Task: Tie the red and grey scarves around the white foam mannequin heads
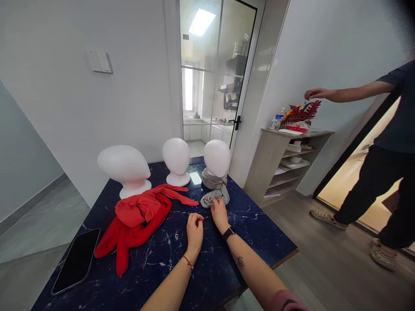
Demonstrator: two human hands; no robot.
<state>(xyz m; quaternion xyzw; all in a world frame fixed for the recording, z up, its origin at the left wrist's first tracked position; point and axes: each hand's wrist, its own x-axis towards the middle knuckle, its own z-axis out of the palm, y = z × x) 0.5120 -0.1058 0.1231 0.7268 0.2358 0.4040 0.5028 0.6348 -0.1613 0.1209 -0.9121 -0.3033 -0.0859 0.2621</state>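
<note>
Resting the right hand (220,214) on the near end of the grey cloth (221,190), perhaps steadying it against the table (256,229); not making out whether pinching or merely pressing. Seeing the rest of that cloth wrapping the white head's (217,157) neck just beyond the grip, probably thereby staying put. Curling the left hand (195,231) just left, apart from the cloth, and hiding the palm, so possibly holding something or nothing. Seeing the red cloth (139,214) heaped farther left, concealing parts of itself in folds. Viewing the co-worker (400,121), far right of the grip, only partly, being cut off at the edge.
</note>
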